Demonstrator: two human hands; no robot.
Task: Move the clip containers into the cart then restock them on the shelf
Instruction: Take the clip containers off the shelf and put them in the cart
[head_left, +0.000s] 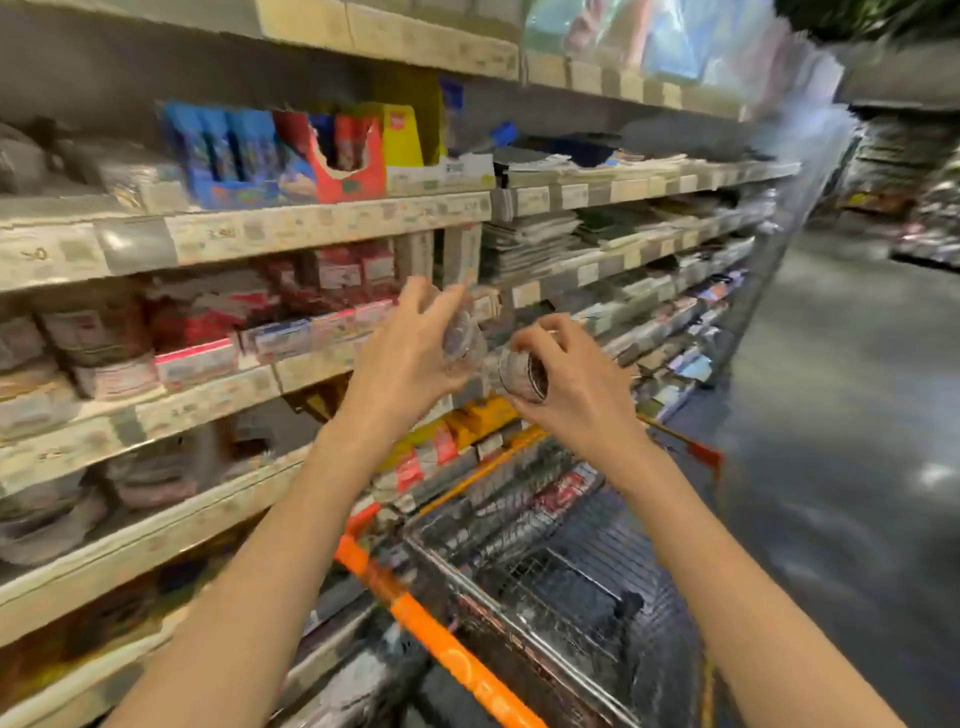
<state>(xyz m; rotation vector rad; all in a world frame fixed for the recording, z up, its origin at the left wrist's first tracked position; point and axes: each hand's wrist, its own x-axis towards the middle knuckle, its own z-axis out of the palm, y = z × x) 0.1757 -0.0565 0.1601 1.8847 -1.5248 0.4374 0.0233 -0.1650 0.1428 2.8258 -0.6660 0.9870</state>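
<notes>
beyond our fingers run stocked shelves (322, 223) down a grey-floored aisle (841, 415); below, the cart (545, 571). our left hand (410, 353) and right hand (576, 384) each grasp a clear tub (460, 338), (524, 371).

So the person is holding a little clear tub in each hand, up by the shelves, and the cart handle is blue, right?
Not quite: the cart handle is orange, not blue, as the head view shows. The rest holds: the left hand grips one little clear tub and the right hand grips another tub, both up by the shelves.
</notes>
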